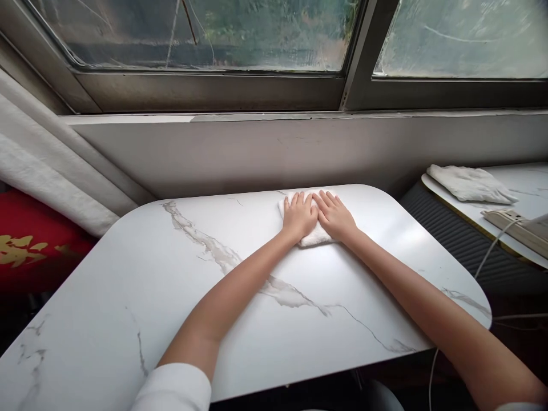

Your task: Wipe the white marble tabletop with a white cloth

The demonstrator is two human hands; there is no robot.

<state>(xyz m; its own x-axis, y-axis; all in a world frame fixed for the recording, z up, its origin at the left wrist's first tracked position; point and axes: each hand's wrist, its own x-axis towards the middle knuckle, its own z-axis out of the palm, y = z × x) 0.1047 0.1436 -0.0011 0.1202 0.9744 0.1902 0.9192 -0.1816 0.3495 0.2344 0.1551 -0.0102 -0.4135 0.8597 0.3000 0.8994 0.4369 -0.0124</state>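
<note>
A folded white cloth (317, 235) lies flat on the white marble-patterned table (171, 285), close to its far edge. My left hand (299, 217) rests palm down on the cloth's left part, fingers stretched out and pointing away from me. On the right part of the same cloth, my right hand (334, 216) also lies flat with its fingers extended. The two hands touch or nearly touch at the thumbs. Part of the cloth is hidden under them.
Beyond the table stand a pale wall (240, 151) and a window frame (214, 91). A white curtain (55, 165) hangs at left, above a red fabric item (38, 245). At right, a second table (531, 180) bears another white cloth (471, 182) and a power strip (514, 228) with a cable.
</note>
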